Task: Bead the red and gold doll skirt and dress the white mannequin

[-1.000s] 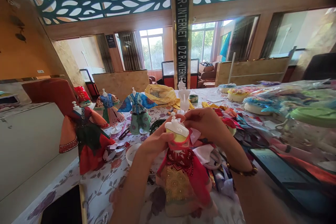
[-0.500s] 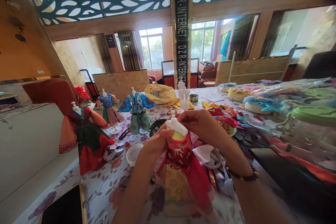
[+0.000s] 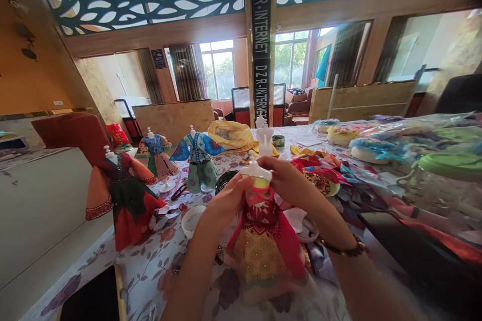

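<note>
A small dress form (image 3: 259, 169) with a white top stands upright in front of me, wearing a red and gold doll dress (image 3: 261, 248) with a yellow band at the chest. My left hand (image 3: 229, 198) grips the form's upper body from the left, thumb near its shoulder. From the right, my right hand (image 3: 288, 180) closes round the other shoulder; its fingertips are partly hidden behind the form. Right behind stands a bare translucent dress form (image 3: 264, 139). A white bowl (image 3: 193, 220) sits left of the dress.
Dressed forms stand at left: one in red and dark green (image 3: 126, 200), one in blue (image 3: 196, 160). Phones lie at left (image 3: 92, 296) and right (image 3: 406, 251). Fabric scraps (image 3: 339, 170) and a green-lidded jar (image 3: 450, 180) occupy the right. A yellow cloth bag (image 3: 229, 135) lies behind.
The dress form has turned and straightened from a tilt, so its white shoulders now face me more squarely. Both hands have shifted slightly with it and still hold it.
</note>
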The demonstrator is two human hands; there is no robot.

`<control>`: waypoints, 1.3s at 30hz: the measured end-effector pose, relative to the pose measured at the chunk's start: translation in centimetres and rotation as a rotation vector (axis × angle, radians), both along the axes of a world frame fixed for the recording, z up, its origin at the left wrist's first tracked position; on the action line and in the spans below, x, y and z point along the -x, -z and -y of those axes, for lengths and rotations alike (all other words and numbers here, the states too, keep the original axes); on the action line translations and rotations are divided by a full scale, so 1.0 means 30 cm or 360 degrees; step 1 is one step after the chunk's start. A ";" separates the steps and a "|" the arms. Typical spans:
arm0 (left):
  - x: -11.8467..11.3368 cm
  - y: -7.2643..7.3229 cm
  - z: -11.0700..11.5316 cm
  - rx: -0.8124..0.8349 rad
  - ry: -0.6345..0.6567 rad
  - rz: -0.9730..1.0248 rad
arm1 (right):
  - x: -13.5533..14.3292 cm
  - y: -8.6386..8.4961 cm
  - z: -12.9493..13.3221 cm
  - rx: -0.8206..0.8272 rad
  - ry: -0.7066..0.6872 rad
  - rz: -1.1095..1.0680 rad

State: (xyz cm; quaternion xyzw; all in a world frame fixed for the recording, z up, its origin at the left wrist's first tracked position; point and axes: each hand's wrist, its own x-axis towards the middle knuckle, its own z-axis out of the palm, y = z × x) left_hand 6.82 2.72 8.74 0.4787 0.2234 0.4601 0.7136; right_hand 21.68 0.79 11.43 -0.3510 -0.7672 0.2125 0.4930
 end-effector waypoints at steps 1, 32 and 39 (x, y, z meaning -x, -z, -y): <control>-0.003 -0.003 0.004 -0.0028 0.0012 -0.0002 | 0.000 0.001 0.002 -0.0018 0.0026 -0.0004; -0.015 -0.048 0.024 -0.0765 -0.0513 -0.0694 | -0.093 -0.057 0.082 0.0381 0.0199 -0.0144; 0.010 -0.075 0.037 -0.1053 -0.0615 -0.1035 | -0.091 -0.053 0.088 0.0505 0.0109 -0.0242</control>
